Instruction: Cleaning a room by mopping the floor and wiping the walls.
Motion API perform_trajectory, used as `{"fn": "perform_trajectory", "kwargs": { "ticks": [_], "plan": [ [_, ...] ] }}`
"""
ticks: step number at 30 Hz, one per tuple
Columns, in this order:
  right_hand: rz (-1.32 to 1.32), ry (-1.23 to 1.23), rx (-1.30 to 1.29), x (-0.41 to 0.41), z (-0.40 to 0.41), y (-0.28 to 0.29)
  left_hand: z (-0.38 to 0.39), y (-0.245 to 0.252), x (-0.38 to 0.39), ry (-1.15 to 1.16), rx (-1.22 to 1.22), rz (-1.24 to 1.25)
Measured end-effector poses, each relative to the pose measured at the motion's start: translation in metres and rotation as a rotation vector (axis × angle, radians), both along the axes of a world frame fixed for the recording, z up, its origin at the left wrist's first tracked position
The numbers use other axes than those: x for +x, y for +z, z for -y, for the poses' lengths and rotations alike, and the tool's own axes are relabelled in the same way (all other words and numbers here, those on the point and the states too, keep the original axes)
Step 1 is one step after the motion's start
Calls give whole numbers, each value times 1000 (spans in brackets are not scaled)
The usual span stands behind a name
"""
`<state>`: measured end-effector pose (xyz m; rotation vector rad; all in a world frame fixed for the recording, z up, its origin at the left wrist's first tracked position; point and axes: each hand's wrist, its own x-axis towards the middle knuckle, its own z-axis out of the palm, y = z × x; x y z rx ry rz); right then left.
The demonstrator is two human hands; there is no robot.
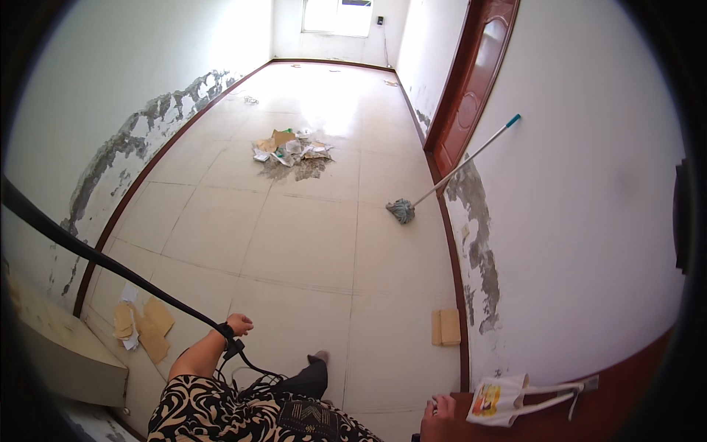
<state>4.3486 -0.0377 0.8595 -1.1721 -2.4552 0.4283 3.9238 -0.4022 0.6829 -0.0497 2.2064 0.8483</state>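
My left hand (240, 324) hangs over the tiled floor (298, 237) with its fingers loosely curled; nothing shows in it, though its inner side is hidden. A black band (225, 330) circles that wrist, and a thick black strap or cable (110, 264) crosses the view beside it. At the bottom edge, my right hand (439, 417) is partly cut off, its fingers bent. It is close to a dark red surface (552, 406), where a white cloth tote bag (500, 400) with a coloured print lies; I cannot tell whether it touches either.
Paper scraps and debris (293, 149) form a pile mid-floor. A string mop (401, 211) leans by a red door (469, 99). Flattened cardboard (152, 326) lies at left near a pale cabinet (66, 348); a brown cardboard piece (445, 327) lies along the right wall.
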Motion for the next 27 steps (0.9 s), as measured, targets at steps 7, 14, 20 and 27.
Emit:
{"fn": "perform_trajectory", "kwargs": {
  "ticks": [7, 14, 20, 27],
  "plan": [
    [-33, 193, -8, -83, -126, -1, -122, -22, -64, 105, 67, 17],
    [-22, 133, 51, -116, -261, -9, -326, -5, -139, -301, 80, -190],
    [37, 57, 65, -148, -353, -52, -502, 28, -180, -600, 198, -292],
    [-142, 15, -108, -236, -525, -73, -576, 15, -231, -533, 83, -332]
  ]
}}
